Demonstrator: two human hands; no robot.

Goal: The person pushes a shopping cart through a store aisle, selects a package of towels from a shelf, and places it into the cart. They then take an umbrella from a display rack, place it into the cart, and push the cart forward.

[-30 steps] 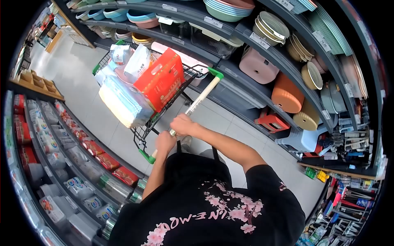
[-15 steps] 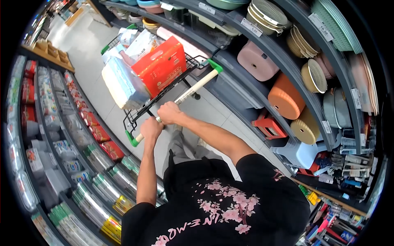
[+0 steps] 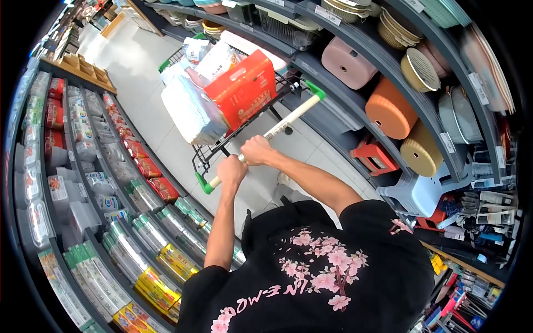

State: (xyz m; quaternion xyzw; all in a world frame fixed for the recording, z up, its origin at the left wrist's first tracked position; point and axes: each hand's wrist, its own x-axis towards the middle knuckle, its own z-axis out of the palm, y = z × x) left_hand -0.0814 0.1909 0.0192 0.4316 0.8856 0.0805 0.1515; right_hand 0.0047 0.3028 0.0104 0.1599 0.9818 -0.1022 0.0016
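Head: both hands' fingers [image 3: 256, 150] wrap the cart handle [image 3: 294, 115]; floor [image 3: 139, 97] opens between shelf edges [image 3: 310, 67].

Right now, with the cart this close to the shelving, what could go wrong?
The green right end of the handle looks near the right-hand shelving, so a slight swing might bump it. The left hand and right hand grip close together, nearer the handle's left end, which may make steering uneven. The red package rises above the cart's rim and might tip on a sudden stop.
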